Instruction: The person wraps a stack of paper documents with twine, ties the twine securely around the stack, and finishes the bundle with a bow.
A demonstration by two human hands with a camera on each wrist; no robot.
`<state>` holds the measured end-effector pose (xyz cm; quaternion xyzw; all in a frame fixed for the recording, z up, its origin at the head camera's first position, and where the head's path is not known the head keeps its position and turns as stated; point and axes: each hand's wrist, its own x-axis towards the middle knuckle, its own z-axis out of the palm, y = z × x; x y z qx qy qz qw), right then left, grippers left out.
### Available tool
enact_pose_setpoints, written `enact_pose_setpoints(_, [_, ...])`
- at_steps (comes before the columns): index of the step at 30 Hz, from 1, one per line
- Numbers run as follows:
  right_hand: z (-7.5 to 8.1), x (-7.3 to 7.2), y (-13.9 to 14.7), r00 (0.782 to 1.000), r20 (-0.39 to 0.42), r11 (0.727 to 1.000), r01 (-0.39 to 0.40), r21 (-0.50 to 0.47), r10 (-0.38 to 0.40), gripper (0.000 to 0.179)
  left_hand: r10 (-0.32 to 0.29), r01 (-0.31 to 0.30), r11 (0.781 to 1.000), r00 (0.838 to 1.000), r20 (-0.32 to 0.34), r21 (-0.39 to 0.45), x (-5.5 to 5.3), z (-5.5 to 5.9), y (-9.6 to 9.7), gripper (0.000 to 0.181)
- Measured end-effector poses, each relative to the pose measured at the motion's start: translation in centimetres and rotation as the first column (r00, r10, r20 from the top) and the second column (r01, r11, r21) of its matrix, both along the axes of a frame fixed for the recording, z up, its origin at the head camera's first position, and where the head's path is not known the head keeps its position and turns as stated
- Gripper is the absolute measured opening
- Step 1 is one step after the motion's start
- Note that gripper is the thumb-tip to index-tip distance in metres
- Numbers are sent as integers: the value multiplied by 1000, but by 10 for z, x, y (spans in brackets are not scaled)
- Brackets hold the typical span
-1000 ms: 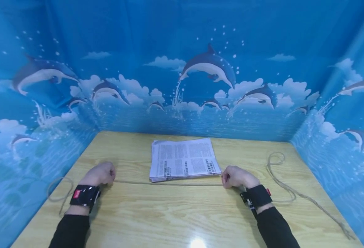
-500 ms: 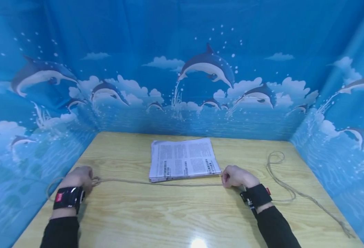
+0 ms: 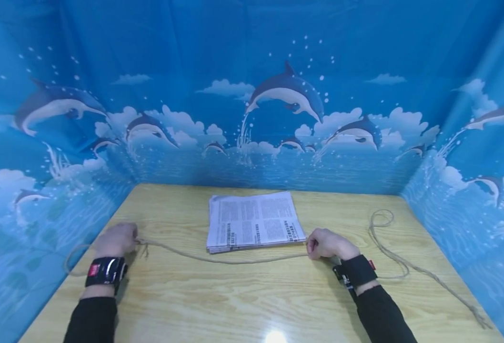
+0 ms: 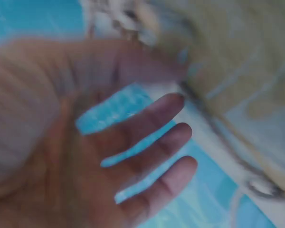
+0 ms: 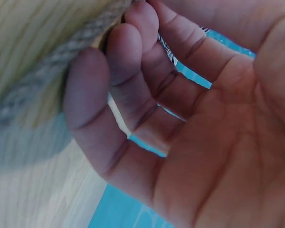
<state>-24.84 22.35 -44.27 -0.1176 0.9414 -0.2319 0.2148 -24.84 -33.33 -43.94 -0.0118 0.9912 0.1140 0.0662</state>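
Observation:
A twine rope (image 3: 235,262) runs across the wooden table in front of a newspaper stack (image 3: 256,220), sagging toward the near side. My left hand (image 3: 116,239) pinches it at the left, where a frayed, knotted bit (image 3: 144,244) shows beside the fingertips. In the left wrist view, blurred, thumb and index finger of the left hand (image 4: 128,128) come together while the other fingers are extended. At the stack's near right corner, my right hand (image 3: 330,245) pinches the rope. The right wrist view shows the rope (image 5: 52,61) passing by the curled fingers (image 5: 88,90).
More rope (image 3: 389,252) lies loosely curled at the right, its frayed end near the table's right edge. Another curve of rope (image 3: 67,259) shows left of the left wrist. Blue dolphin-print curtains (image 3: 252,119) surround the table (image 3: 217,305) at the back and sides.
My left hand has moved left, then slightly back right and away from me. The knotted bit has come into view, and the rope went from straight to sagging. The right hand stays put.

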Motion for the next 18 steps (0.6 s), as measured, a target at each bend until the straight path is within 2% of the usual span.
enact_pose_setpoints(4, [1,1,0,1000,-20,1000,10,13,-9,15,-122,122,992,989,77,2,1,9,19,43])
enact_pose_setpoints(6, [1,2,1,999,-33,1000,9,22,-9,15,-178,177,984,980,88,16,1,10,30,56])
enact_pose_setpoints(7, [1,2,1,999,-35,1000,8,24,-8,15,-211,210,977,974,83,26,2,10,36,56])
enact_pose_setpoints(9, [1,3,1,999,-36,1000,4,30,-3,15,-294,288,954,954,62,80,2,7,48,49])
enact_pose_setpoints(12, [0,4,3,999,-37,1000,-15,22,16,14,-407,403,902,914,-10,152,1,1,64,23])
enact_pose_setpoints(13, [1,4,4,999,-35,1000,-19,15,19,14,-442,442,881,896,-37,167,0,-2,69,18])
enact_pose_setpoints(14, [1,4,5,999,-34,1000,-25,9,25,14,-462,463,867,885,-54,183,-1,-3,73,16])
enact_pose_setpoints(15, [2,4,6,999,-32,1000,-27,1,27,14,-473,477,860,878,-69,183,-2,-5,75,17])
enact_pose_setpoints(18, [2,4,11,999,-31,999,-38,-4,38,13,-464,470,865,882,-80,177,-5,-7,79,19])
